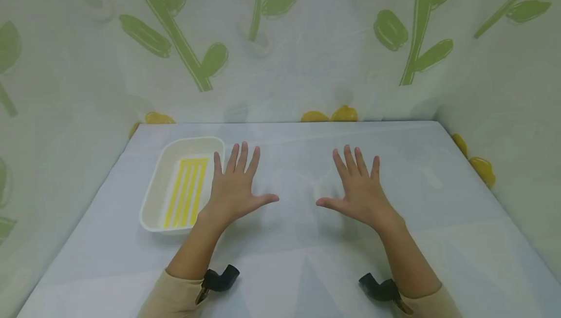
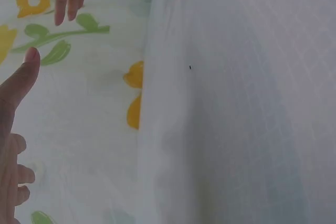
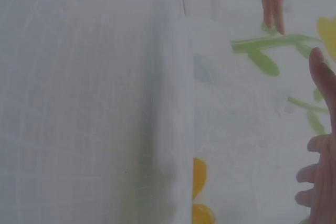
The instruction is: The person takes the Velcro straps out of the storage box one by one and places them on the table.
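A white tray (image 1: 162, 189), shallow and round-cornered, sits upright on the tabletop (image 1: 298, 240) just left of a person's left hand (image 1: 234, 184), well apart from the right hand (image 1: 361, 189). Its long sides run away from the person, the far end angled slightly toward the right. Yellow stripes (image 1: 190, 186) line its floor lengthwise, joined by a crossband at the far end; whether printed or separate is unclear. The left hand and wrist hide part of the tray's right side and near right corner.
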Demonstrator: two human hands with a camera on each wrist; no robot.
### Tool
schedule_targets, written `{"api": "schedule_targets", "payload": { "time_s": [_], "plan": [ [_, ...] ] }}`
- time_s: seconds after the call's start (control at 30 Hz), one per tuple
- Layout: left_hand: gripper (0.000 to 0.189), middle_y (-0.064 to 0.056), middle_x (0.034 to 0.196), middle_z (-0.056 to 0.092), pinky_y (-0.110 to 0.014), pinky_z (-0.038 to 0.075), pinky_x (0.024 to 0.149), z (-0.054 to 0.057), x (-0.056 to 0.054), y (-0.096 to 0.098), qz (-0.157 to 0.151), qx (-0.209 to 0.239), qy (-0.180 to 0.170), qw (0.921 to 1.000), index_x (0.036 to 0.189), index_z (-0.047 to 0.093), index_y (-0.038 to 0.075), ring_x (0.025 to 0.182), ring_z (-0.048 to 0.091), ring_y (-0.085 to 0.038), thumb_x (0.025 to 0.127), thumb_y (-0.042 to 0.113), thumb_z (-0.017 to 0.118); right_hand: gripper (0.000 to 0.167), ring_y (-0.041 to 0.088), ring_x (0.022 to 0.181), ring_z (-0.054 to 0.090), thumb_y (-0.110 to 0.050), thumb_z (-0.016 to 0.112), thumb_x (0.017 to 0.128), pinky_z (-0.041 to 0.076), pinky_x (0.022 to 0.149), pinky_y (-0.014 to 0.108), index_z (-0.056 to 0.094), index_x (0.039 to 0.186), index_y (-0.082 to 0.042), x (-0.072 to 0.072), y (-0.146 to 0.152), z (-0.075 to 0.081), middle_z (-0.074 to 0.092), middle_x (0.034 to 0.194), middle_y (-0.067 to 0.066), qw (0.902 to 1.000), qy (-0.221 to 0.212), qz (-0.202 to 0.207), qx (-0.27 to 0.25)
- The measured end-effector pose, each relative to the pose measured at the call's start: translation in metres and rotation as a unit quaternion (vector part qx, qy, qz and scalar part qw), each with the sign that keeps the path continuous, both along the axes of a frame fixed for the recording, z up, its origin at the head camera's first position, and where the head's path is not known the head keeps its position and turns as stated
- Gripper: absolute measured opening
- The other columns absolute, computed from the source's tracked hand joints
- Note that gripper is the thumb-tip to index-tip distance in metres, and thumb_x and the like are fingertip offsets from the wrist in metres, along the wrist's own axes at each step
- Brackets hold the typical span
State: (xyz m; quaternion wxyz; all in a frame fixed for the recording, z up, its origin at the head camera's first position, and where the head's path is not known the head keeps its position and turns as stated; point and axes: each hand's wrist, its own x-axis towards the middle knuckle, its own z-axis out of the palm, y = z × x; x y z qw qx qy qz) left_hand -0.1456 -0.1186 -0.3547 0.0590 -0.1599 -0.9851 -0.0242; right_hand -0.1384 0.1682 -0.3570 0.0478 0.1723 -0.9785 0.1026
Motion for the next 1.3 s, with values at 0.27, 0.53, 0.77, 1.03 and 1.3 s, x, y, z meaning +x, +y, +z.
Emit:
{"api": "schedule_targets", "payload": {
  "time_s": [0.27,0.53,0.77,1.03,1.3],
  "plan": [
    [0.111,-0.015,0.158,0.005,-0.063,-0.009,0.11,0.001,0.008,-0.012,0.013,-0.005,0.003,0.9999,0.153,0.008,0.014,0.146,-0.001,-0.031,0.074,0.082,0.046,0.112,0.04,0.144,-0.002,-0.075,0.056,0.074,-0.009,0.107,0.068,0.009,0.153,-0.011,-0.001,-0.008,0.002,0.004,0.158,0.019,0.9997,0.007,0.021,0.001],
    [0.112,-0.017,0.158,0.007,-0.064,-0.006,0.111,0.005,0.008,-0.022,0.014,-0.005,0.01,0.9998,0.153,0.01,0.013,0.146,0.0,-0.032,0.073,0.081,0.049,0.111,0.04,0.144,-0.001,-0.074,0.056,0.075,-0.008,0.107,0.068,0.009,0.153,-0.011,-0.004,-0.016,0.005,0.004,0.158,0.019,0.9993,0.013,0.036,-0.005],
    [0.111,-0.018,0.157,0.009,-0.065,-0.006,0.11,0.006,0.012,-0.041,0.026,0.01,0.016,0.9995,0.153,0.011,0.012,0.146,0.003,-0.033,0.074,0.078,0.052,0.111,0.035,0.145,-0.004,-0.075,0.055,0.075,-0.01,0.108,0.067,0.007,0.153,-0.012,-0.008,-0.033,0.01,0.0,0.158,0.016,0.9982,0.023,0.055,-0.009],
    [0.112,-0.02,0.157,0.009,-0.064,-0.01,0.109,0.014,0.015,-0.059,0.034,0.002,0.014,0.9993,0.153,0.008,0.011,0.146,0.001,-0.034,0.074,0.078,0.051,0.111,0.034,0.145,-0.004,-0.076,0.053,0.075,-0.009,0.109,0.066,0.005,0.153,-0.014,-0.008,-0.053,0.02,-0.002,0.159,0.013,0.9971,0.029,0.07,-0.007],
    [0.111,-0.02,0.157,0.008,-0.066,-0.01,0.108,0.018,0.027,-0.079,0.045,0.009,0.016,0.9988,0.153,0.007,0.01,0.145,0.003,-0.036,0.076,0.076,0.052,0.11,0.03,0.146,-0.007,-0.077,0.053,0.075,-0.011,0.109,0.063,0.004,0.153,-0.017,-0.008,-0.073,0.023,-0.003,0.159,0.01,0.9961,0.02,0.081,-0.031]
  ]
}}
